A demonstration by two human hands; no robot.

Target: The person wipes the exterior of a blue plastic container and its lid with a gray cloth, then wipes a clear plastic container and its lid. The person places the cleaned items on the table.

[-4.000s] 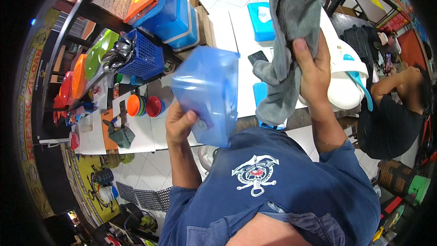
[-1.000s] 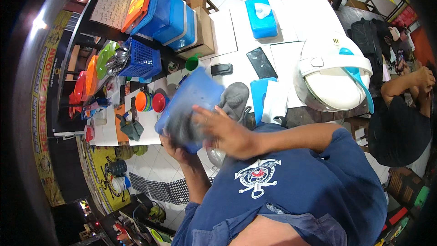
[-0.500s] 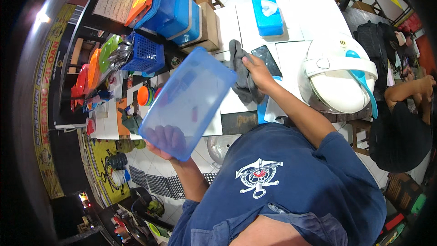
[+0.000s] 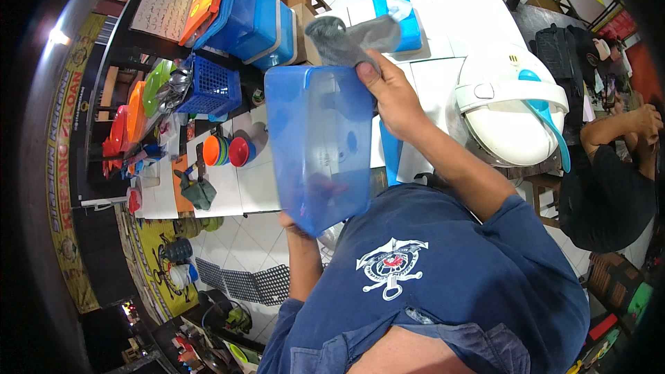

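A translucent blue plastic container (image 4: 322, 138) is held up in front of me, tilted, with one long side toward me. My left hand (image 4: 299, 226) grips its lower end; the fingers show faintly through the plastic. My right hand (image 4: 400, 100) is closed on a grey cloth (image 4: 334, 40) beside the container's upper right corner. The cloth spreads out past the thumb and over the container's upper edge. Whether the cloth touches the container's wall, I cannot tell.
Right on the white table (image 4: 478, 24) stands a white rice cooker (image 4: 509, 140) with a blue rice paddle (image 4: 552, 125) on it. Farther back is a blue tissue box (image 4: 410, 36). Leftward are colourful cups (image 4: 213, 151), a blue cutlery basket (image 4: 213, 84) and stacked blue containers (image 4: 260, 34). Another person (image 4: 609, 194) sits right.
The container has turned from its broad flat face to its long side and shifted right. My right hand has carried the cloth up and left, over the container's upper end.
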